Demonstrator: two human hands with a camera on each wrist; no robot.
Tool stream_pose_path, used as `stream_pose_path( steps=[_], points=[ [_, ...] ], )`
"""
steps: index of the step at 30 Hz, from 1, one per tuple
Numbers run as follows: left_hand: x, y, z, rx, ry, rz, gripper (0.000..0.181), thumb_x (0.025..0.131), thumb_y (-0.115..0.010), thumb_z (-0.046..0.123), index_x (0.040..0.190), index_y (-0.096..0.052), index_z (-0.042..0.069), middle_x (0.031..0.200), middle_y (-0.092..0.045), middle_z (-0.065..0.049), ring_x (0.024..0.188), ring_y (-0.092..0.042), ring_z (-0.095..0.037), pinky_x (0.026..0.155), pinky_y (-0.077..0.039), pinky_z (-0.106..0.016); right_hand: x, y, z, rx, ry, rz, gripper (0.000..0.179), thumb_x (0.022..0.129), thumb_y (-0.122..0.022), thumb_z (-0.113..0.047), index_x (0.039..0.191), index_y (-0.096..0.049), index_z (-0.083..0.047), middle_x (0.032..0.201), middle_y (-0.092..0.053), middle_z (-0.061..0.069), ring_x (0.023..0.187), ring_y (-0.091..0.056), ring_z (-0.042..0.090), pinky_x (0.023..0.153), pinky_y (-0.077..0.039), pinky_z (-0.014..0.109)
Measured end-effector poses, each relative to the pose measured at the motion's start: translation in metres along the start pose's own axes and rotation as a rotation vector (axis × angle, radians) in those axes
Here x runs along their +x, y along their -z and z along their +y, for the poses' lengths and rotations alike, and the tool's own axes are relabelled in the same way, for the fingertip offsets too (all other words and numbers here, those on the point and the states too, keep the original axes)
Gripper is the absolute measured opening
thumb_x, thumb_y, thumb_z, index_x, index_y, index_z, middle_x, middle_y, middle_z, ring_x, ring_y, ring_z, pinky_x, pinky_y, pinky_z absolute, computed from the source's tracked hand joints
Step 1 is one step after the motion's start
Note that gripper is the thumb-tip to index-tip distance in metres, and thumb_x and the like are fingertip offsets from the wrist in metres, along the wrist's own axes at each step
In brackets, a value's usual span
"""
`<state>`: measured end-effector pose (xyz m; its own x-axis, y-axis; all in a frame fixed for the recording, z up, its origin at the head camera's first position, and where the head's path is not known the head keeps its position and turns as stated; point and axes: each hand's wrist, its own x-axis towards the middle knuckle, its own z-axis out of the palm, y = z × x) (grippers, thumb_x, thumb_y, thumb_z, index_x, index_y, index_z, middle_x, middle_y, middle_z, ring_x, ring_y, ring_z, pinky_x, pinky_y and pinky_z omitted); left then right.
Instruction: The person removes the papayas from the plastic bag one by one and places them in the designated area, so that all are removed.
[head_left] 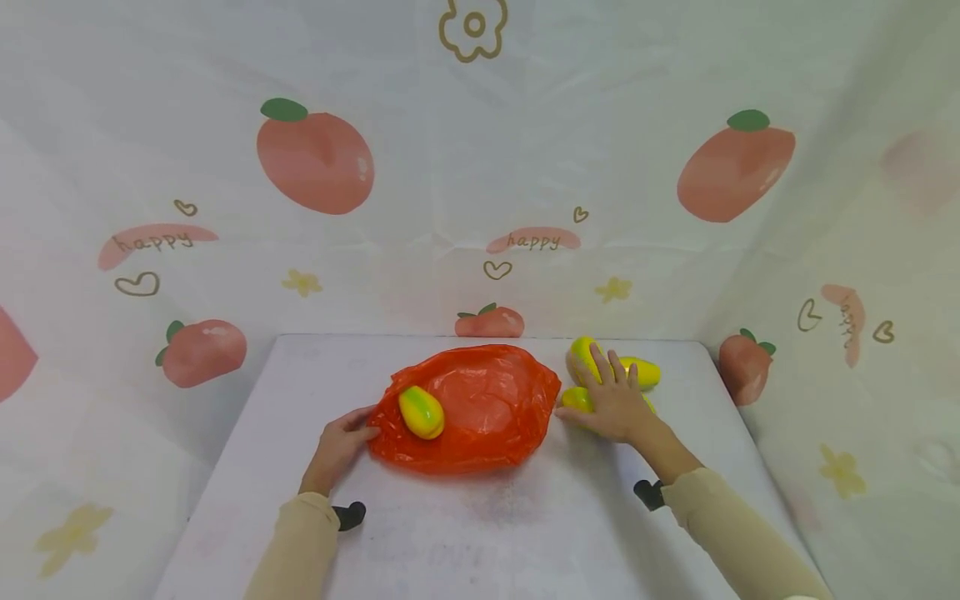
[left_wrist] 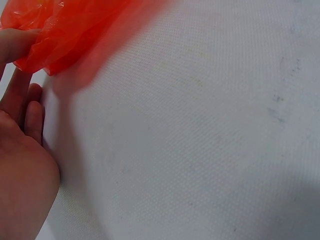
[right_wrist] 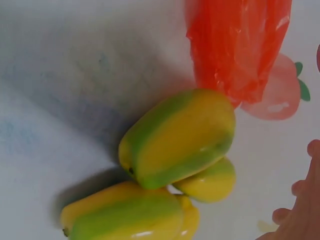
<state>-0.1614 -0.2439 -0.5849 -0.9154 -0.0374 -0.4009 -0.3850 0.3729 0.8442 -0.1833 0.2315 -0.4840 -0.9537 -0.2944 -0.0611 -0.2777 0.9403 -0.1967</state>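
A red plastic bag (head_left: 495,408) lies spread on the table, with one yellow-green papaya (head_left: 422,413) on its left part. My left hand (head_left: 337,447) pinches the bag's left edge between thumb and fingers, also visible in the left wrist view. Right of the bag, my right hand (head_left: 621,407) is held over several more papayas, its fingers spread and fairly straight. Among these are a rear papaya (head_left: 581,354), one pointing right (head_left: 647,373) and a nearer papaya (right_wrist: 180,140). Whether the right hand touches any of them I cannot tell.
The white table (head_left: 480,542) has its back edge against a hanging cloth (head_left: 420,167) printed with fruit and flowers. Cloth also closes off the left and right sides. Dark pieces of the wrist gear (head_left: 649,495) stick out by both sleeves.
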Motion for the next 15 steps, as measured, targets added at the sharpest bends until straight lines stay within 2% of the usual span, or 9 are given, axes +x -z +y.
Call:
stream_pose_path(
  steps=[7,12,15],
  points=[
    [0.000,0.001,-0.002,-0.003,-0.002,-0.001,0.053,0.099,-0.063,0.028,0.150,-0.052,0.017,0.158,-0.048,-0.011,0.150,-0.038,-0.034,0.123,-0.035,-0.055,0.006,0.001,-0.017,-0.011,0.087,-0.004,0.100,0.087,-0.058,-0.073,0.164,-0.022,-0.020,0.172,-0.009,0.020,0.155,-0.011,0.054,0.118,-0.011,0.081],
    [0.000,-0.001,-0.001,0.004,-0.004,0.003,0.053,0.099,-0.062,0.027,0.150,-0.052,0.016,0.158,-0.048,-0.011,0.149,-0.038,-0.035,0.123,-0.036,-0.055,0.011,0.001,-0.026,-0.016,0.112,-0.040,0.101,0.086,-0.057,-0.076,0.165,-0.018,-0.025,0.173,-0.004,0.016,0.157,-0.010,0.051,0.121,-0.009,0.077],
    [0.000,0.000,0.000,0.006,-0.003,0.003,0.053,0.099,-0.062,0.027,0.150,-0.051,0.017,0.158,-0.048,-0.011,0.150,-0.038,-0.034,0.123,-0.036,-0.055,0.013,0.003,-0.032,-0.006,0.131,-0.054,0.102,0.086,-0.058,-0.075,0.165,-0.019,-0.025,0.173,-0.007,0.016,0.156,-0.012,0.051,0.121,-0.010,0.078]
  ],
)
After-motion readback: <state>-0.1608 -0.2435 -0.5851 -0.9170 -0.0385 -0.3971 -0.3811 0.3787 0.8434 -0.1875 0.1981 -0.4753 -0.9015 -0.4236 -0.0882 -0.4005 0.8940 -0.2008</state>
